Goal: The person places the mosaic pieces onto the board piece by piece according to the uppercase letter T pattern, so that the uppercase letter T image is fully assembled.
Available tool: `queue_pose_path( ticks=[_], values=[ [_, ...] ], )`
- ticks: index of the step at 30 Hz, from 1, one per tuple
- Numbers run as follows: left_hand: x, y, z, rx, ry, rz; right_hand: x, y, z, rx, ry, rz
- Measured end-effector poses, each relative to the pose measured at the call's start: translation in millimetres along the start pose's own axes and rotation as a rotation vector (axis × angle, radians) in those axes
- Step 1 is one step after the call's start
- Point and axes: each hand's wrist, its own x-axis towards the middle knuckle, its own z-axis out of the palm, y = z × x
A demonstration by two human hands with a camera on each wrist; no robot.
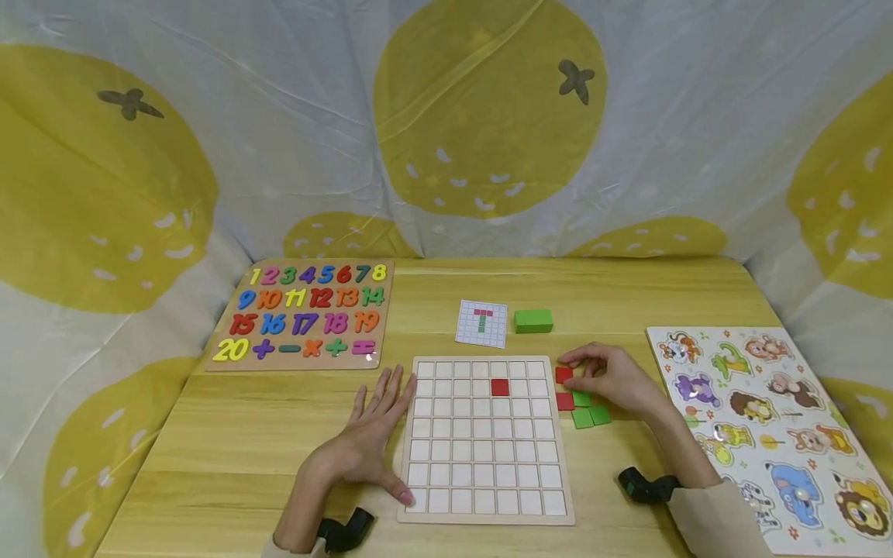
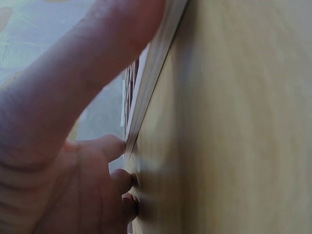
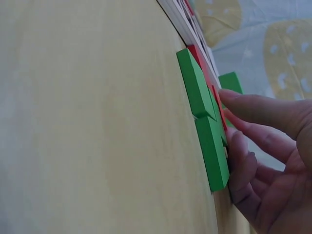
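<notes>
A pale wooden board [image 1: 488,520] with a grid of white squares lies flat, one red tile [image 1: 499,387] in its upper part. My left hand [image 1: 370,434] is spread along the board's left edge, thumb at the lower left corner, fingertips by the upper side. In the left wrist view the thumb [image 2: 87,63] lies against the board's side. Right of the board, my right hand [image 1: 617,380] pinches a red tile [image 1: 563,375] between thumb and finger. Just below it lie another red tile [image 1: 564,401] and several green tiles [image 1: 582,418], two of them in front in the right wrist view.
Behind the board are a card [image 1: 472,337] with a red and green T pattern and a green block [image 1: 533,321]. A number puzzle [image 1: 279,365] lies at the far left, an animal puzzle [image 1: 830,465] at the right. A patterned cloth [image 1: 314,155] hangs behind the table.
</notes>
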Motion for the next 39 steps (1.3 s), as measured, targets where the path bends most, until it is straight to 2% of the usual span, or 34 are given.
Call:
queue_pose_path(
  ticks=[8, 20, 26, 35, 39],
  values=[
    [-0.8, 1.6, -1.0, -0.001, -0.003, 0.001, 1.1, -1, 6, -0.085, 0.04, -0.004],
    [-1.8, 2.5, -1.5, -0.008, -0.002, 0.003, 0.8, -6, 8, -0.137, 0.052, 0.015],
    [-1.5, 2.3, -1.6, -0.009, -0.002, 0.004, 0.7, -8, 9, -0.131, 0.032, 0.004],
    [-1.6, 1.8, -1.2, -0.013, -0.002, 0.008, 0.9, -8, 5, -0.041, 0.015, 0.015],
    [-1.7, 1.3, -0.8, -0.011, -0.001, 0.01, 1.3, -13, 8, -0.056, 0.04, -0.025]
  ],
)
